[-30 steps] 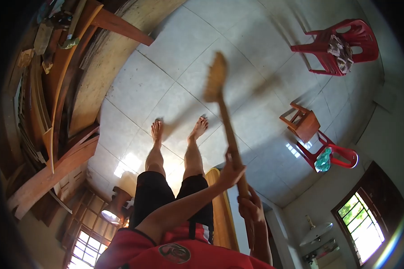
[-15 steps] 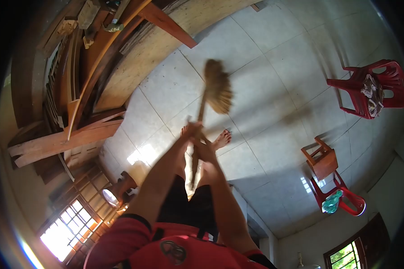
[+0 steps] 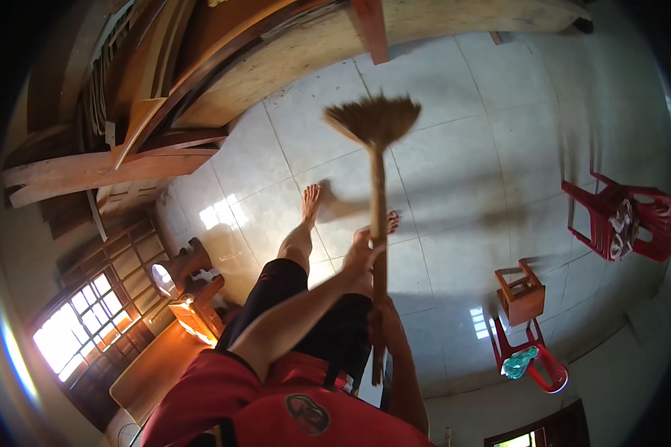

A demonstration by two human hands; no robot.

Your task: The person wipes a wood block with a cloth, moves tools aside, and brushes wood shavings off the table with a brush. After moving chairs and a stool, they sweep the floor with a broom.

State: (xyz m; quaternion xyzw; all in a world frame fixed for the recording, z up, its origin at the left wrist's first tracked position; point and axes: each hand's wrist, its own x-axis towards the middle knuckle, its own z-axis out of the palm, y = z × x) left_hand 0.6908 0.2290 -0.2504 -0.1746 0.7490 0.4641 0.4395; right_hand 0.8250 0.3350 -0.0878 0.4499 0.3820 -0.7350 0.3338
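A straw broom (image 3: 378, 179) extends forward over the tiled floor, its fan-shaped bristle head (image 3: 373, 121) spread wide at the far end. My left hand (image 3: 362, 257) is wrapped around the middle of the wooden handle. Lower down, close to my body, my right hand (image 3: 384, 322) grips the handle near its butt end, partly in shadow. My bare left foot (image 3: 312, 200) is planted left of the broom, while my other foot (image 3: 392, 222) shows partly behind the handle.
Long wooden furniture (image 3: 276, 86) with leaning boards borders the far left. A wooden beam (image 3: 112, 171) juts out there. To the right stand a red plastic chair (image 3: 634, 220), a small wooden stool (image 3: 520, 294) and another red chair (image 3: 548, 369) holding a green bag.
The broom has turned, its bristles fanning out away from me and its butt end shifting right. My hands have moved right and closer to my body. My feet now stand farther apart.
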